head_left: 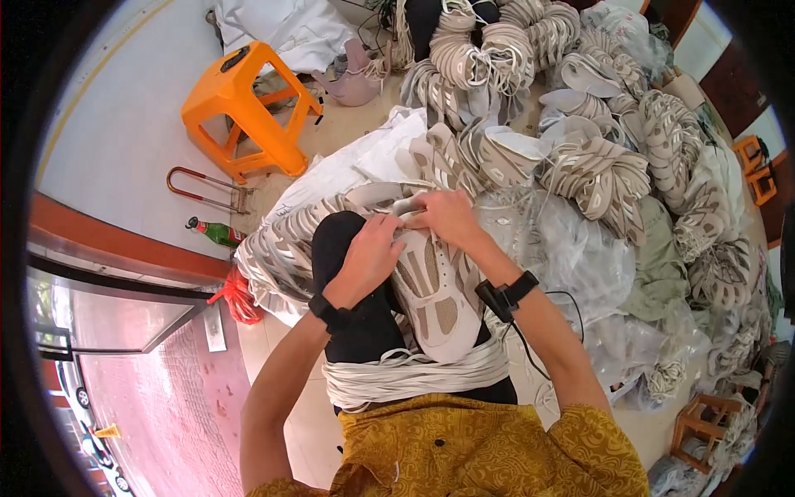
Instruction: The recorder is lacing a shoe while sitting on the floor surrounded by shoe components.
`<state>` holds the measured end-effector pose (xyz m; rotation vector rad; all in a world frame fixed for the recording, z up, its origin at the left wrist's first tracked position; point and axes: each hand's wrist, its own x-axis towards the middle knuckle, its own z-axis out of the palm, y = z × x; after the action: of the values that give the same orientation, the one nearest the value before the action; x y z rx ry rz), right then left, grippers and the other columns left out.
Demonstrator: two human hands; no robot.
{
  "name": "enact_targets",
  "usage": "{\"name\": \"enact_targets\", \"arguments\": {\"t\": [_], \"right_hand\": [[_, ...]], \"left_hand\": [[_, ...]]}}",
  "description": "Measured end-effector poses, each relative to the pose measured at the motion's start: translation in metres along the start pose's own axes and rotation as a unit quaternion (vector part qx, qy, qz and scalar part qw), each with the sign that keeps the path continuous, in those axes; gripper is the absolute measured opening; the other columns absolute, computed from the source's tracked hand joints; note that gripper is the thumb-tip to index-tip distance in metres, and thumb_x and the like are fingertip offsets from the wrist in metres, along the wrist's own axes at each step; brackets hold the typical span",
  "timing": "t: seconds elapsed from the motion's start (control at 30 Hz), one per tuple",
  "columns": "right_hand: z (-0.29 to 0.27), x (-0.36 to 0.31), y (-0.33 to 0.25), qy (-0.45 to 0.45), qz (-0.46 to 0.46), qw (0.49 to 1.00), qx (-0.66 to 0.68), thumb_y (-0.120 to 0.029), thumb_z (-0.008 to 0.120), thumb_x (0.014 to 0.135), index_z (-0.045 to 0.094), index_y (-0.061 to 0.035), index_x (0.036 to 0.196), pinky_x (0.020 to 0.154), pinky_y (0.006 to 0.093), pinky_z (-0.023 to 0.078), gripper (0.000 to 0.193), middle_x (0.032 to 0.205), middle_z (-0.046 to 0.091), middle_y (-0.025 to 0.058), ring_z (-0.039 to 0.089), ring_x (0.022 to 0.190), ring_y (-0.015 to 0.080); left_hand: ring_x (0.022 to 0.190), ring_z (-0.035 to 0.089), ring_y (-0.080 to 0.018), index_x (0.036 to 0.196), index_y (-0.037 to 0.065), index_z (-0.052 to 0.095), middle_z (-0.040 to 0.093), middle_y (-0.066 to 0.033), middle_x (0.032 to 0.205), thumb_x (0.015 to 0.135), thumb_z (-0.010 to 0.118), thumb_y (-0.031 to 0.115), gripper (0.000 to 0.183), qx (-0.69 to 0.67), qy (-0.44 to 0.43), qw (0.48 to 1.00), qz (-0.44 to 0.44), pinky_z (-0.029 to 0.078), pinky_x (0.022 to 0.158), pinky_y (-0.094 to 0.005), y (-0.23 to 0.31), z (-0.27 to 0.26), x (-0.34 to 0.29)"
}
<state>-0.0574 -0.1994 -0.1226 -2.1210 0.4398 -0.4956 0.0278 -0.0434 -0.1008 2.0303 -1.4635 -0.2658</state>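
Across my knees lies a beige and off-white shoe upper (pixel 445 319), its toe toward me and mesh panels showing. My left hand (pixel 373 253) is closed at the left side of its far opening, fingers bent inward. From the right, my right hand (pixel 451 217) pinches the same end, its fingertips close to those of the left. Any lace between the fingertips is too small to make out. A thick bundle of white shoelaces (pixel 414 379) rests over my lap, just below the toe. Both wrists wear black straps.
Strung rows of shoe uppers (pixel 281 257) curve beyond my left knee; more piles of uppers (pixel 596 178) spread at the far right. Clear plastic bags (pixel 580 257) lie to the right. An orange stool (pixel 248 112), a green bottle (pixel 217 232) and a red bag (pixel 238 298) are at left.
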Motion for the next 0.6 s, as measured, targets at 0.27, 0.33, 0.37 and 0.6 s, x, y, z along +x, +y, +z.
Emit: {"name": "enact_targets", "arguments": {"t": [0.27,0.33,0.37,0.6], "right_hand": [[0.012,-0.017,0.028,0.009,0.160,0.916,0.368,-0.007,0.069,0.059,0.065,0.0031,0.078,0.055,0.0206,0.040,0.021,0.065,0.059,0.0028,0.052,0.058,0.0079],[0.010,-0.018,0.025,0.019,0.157,0.916,0.370,-0.005,0.068,0.060,0.065,0.0031,0.077,0.055,0.0202,0.041,0.019,0.066,0.060,0.0030,0.052,0.059,0.0082],[0.008,-0.019,0.023,0.029,0.154,0.914,0.374,-0.003,0.067,0.061,0.064,0.0030,0.076,0.055,0.0197,0.041,0.016,0.067,0.060,0.0032,0.052,0.059,0.0084],[-0.010,-0.033,0.005,0.103,0.122,0.927,0.339,-0.004,0.067,0.060,0.064,0.0032,0.078,0.055,0.0205,0.041,0.019,0.067,0.060,0.0028,0.052,0.060,0.0078]], "left_hand": [[0.087,0.054,-0.0270,0.087,0.005,0.051,0.052,-0.0110,0.086,0.069,0.053,0.008,0.018,0.282,-0.113,0.922,0.241,0.046,0.068,-0.0340,-0.009,-0.022,-0.005],[0.082,0.055,-0.0256,0.084,0.006,0.050,0.051,-0.0101,0.083,0.071,0.051,0.009,0.014,0.294,-0.134,0.911,0.256,0.046,0.064,-0.0338,-0.009,-0.021,0.000],[0.078,0.055,-0.0242,0.082,0.006,0.048,0.049,-0.0092,0.080,0.072,0.050,0.011,0.011,0.308,-0.158,0.899,0.269,0.047,0.059,-0.0336,-0.008,-0.021,0.002],[0.066,0.056,-0.0261,0.084,0.005,0.044,0.047,-0.0096,0.076,0.071,0.050,0.006,0.015,0.194,-0.172,0.901,0.349,0.046,0.053,-0.0338,0.030,-0.053,0.020]]}}
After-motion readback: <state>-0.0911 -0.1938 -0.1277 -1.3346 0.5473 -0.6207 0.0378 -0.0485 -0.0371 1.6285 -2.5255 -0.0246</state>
